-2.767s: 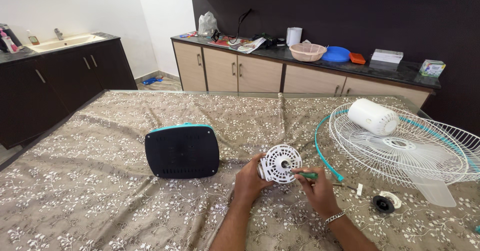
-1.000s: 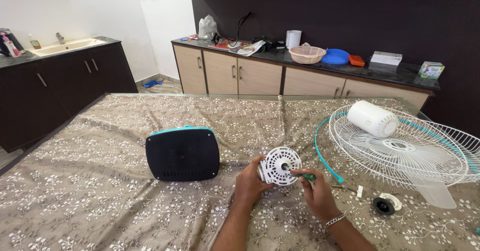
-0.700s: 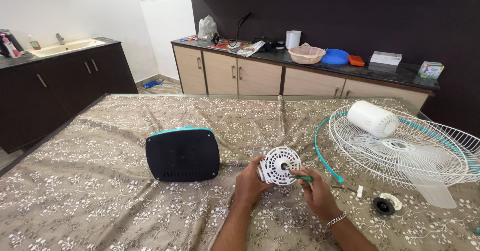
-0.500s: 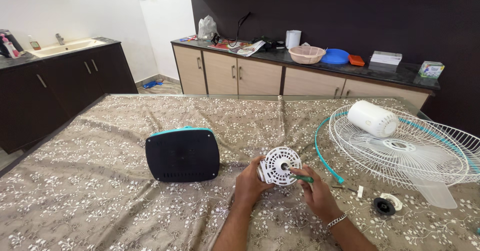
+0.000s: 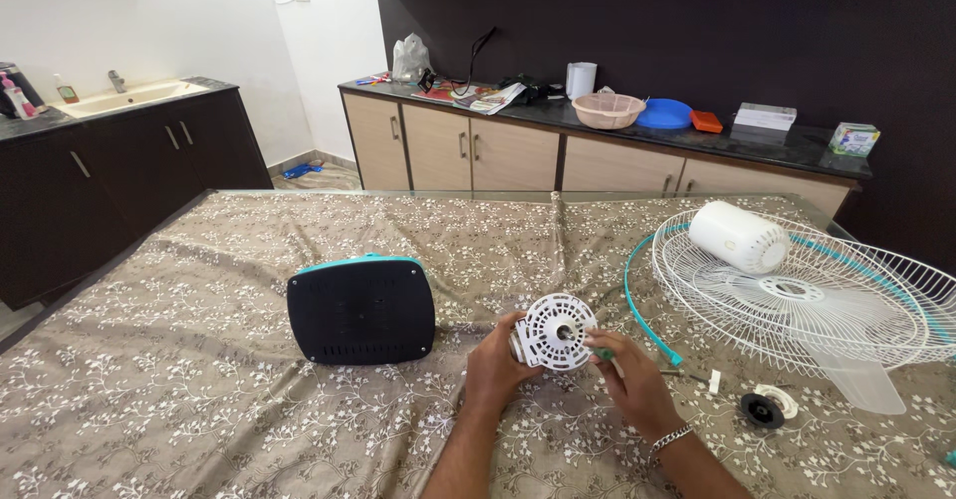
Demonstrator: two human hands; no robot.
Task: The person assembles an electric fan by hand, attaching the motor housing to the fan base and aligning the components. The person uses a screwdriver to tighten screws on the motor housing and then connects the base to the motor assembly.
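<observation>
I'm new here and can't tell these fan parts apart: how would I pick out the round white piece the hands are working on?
Start at the table with the flowered brown cloth. Near its front edge, between the dark blue fan base and the white wire fan guard, the left hand holds the round white piece. Unlike the smooth white motor cover, it is a flat slotted disc with a central hole.

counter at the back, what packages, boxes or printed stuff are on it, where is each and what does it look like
Small green and white carton: far right end of the counter, boxy.
Flat white rectangular box: left of the carton, lying flat.
White knotted plastic bag: left end of the counter, upright and crumpled.
Spread printed papers: right of the bag, multicoloured and lying flat.
No screens or signs in view.
</observation>
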